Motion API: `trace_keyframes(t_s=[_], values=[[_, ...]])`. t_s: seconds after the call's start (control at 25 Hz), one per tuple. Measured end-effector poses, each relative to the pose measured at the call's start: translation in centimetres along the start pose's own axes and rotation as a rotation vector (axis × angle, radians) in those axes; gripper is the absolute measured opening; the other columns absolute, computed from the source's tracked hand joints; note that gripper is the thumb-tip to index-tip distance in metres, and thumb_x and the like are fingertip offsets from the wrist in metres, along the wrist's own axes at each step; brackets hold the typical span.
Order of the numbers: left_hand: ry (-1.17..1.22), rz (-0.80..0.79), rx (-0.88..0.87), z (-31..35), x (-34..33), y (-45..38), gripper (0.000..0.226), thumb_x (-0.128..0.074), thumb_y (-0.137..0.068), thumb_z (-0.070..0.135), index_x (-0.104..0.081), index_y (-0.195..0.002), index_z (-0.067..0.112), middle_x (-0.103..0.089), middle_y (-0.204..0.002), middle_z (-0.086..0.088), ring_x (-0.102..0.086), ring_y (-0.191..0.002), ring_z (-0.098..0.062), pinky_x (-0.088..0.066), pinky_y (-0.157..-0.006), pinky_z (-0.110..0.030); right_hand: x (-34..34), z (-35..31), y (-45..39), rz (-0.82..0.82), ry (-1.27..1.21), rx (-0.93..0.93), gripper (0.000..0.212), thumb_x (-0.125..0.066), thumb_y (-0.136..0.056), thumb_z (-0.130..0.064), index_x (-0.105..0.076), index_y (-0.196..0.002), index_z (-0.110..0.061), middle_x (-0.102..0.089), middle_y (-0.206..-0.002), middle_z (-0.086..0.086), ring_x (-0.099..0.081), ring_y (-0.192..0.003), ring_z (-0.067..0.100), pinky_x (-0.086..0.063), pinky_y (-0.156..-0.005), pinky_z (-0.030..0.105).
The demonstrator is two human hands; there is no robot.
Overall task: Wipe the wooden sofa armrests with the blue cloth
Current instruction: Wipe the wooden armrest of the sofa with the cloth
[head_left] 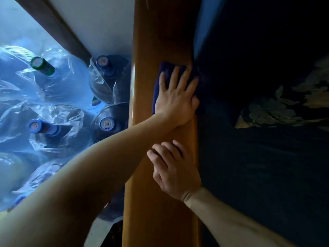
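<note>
A long wooden sofa armrest [147,50] runs from the bottom of the view to the top. My left hand [176,98] lies flat on the dark blue cloth [164,70], fingers spread, pressing it onto the armrest near its right edge. The cloth shows beyond my fingertips and along the hand's left side. Closer to me, my right hand [172,168] rests on the same armrest with its fingers loosely curled and nothing in it. My left forearm crosses from the lower left over the wood.
Several large water bottles [106,123] wrapped in clear plastic stand on the floor left of the armrest. A dark sofa seat [258,166] lies to the right, with a leaf-patterned cushion [277,107]. A white wall [99,24] is behind the bottles.
</note>
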State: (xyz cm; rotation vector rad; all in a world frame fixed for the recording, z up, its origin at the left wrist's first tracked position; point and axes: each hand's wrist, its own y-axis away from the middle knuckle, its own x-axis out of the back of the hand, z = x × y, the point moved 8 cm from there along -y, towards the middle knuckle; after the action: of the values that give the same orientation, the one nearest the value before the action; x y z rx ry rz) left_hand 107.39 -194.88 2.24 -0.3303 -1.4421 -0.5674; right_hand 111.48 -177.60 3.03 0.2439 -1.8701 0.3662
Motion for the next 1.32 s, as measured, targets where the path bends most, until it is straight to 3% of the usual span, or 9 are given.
trace_keyframes(t_s=[0.08,0.16,0.28,0.44,0.6,0.72,0.8,1.08,1.32], values=[[-0.15,-0.111,-0.609,4.8,-1.1,3.3,0.051,-0.024,-0.095,0.046,-0.054,-0.133,0.03,-0.052,-0.145,0.001,-0.035,-0.143,-0.028,-0.009,-0.12,-0.056,0.2,-0.7,0.5,0.034,0.003,0.105,0.033,-0.051,-0.092,-0.027,-0.062,-0.121,-0.02,-0.063,-0.125,0.004,-0.057,-0.115,0.022,-0.044,-0.102,0.043],[-0.301,-0.292,-0.845,5.5,-1.4,1.5,0.058,-0.017,-0.094,0.05,-0.064,-0.12,0.027,-0.066,-0.125,0.001,-0.053,-0.124,-0.024,-0.022,-0.118,-0.05,0.6,-0.7,0.6,0.054,0.032,0.101,0.03,-0.052,-0.091,-0.026,-0.064,-0.118,-0.021,-0.065,-0.123,0.003,-0.059,-0.113,0.022,-0.045,-0.098,0.042],[-0.31,-0.281,-0.507,4.2,0.0,-4.4,0.055,-0.023,-0.097,0.049,-0.071,-0.109,0.024,-0.07,-0.115,-0.002,-0.054,-0.118,-0.024,-0.026,-0.115,-0.046,0.6,-1.2,0.0,0.026,0.018,0.104,0.029,-0.052,-0.091,-0.025,-0.064,-0.118,-0.023,-0.064,-0.124,0.002,-0.057,-0.115,0.023,-0.044,-0.098,0.041],[0.059,0.024,-0.437,1.1,0.0,7.5,0.045,-0.036,-0.092,0.042,-0.059,-0.129,0.032,-0.053,-0.144,0.008,-0.035,-0.144,-0.018,-0.017,-0.121,-0.048,2.9,0.6,1.7,0.182,-0.103,-0.009,0.026,-0.053,-0.092,-0.022,-0.062,-0.116,-0.021,-0.06,-0.125,0.003,-0.057,-0.111,0.024,-0.046,-0.091,0.045],[0.498,0.087,0.367,-5.3,-2.2,20.6,0.06,-0.033,-0.096,0.045,-0.021,-0.153,0.038,-0.017,-0.165,0.007,-0.024,-0.15,-0.019,-0.035,-0.114,-0.046,4.1,4.2,-3.0,0.255,-0.113,-0.225,0.043,-0.05,-0.094,-0.032,-0.044,-0.135,-0.02,-0.043,-0.145,0.009,-0.047,-0.13,0.031,-0.035,-0.106,0.053],[0.852,0.093,0.831,-7.6,-3.2,20.3,0.053,-0.032,-0.099,0.051,-0.017,-0.149,0.046,-0.036,-0.155,0.004,-0.049,-0.133,-0.023,-0.046,-0.098,-0.043,1.7,7.3,-10.2,-0.029,0.03,-0.364,0.056,-0.037,-0.095,-0.049,-0.035,-0.145,-0.025,-0.037,-0.154,0.011,-0.033,-0.142,0.036,-0.023,-0.114,0.064],[0.961,0.083,0.856,-10.8,-2.7,13.9,0.048,-0.03,-0.099,0.055,-0.024,-0.146,0.043,-0.054,-0.141,-0.008,-0.056,-0.123,-0.034,-0.044,-0.098,-0.048,0.4,9.0,-11.1,-0.148,0.141,-0.444,0.062,-0.03,-0.091,-0.059,-0.034,-0.145,-0.029,-0.033,-0.156,0.011,-0.027,-0.145,0.038,-0.018,-0.115,0.066],[0.897,0.128,0.736,-23.7,1.9,-17.1,0.057,-0.027,-0.107,0.042,-0.028,-0.15,0.005,-0.048,-0.145,-0.021,-0.048,-0.132,-0.037,-0.039,-0.103,-0.036,0.2,8.9,-11.5,-0.163,0.146,-0.443,0.062,-0.034,-0.092,-0.061,-0.035,-0.146,-0.031,-0.03,-0.159,0.009,-0.025,-0.146,0.038,-0.017,-0.116,0.066],[0.957,0.205,0.631,-23.8,1.5,-18.3,0.058,-0.032,-0.102,0.046,-0.024,-0.153,0.019,-0.056,-0.138,-0.015,-0.058,-0.118,-0.029,-0.046,-0.099,-0.037,-0.1,9.8,-12.0,-0.174,0.146,-0.416,0.063,-0.029,-0.093,-0.063,-0.027,-0.148,-0.033,-0.023,-0.162,0.007,-0.019,-0.149,0.037,-0.012,-0.117,0.065]])
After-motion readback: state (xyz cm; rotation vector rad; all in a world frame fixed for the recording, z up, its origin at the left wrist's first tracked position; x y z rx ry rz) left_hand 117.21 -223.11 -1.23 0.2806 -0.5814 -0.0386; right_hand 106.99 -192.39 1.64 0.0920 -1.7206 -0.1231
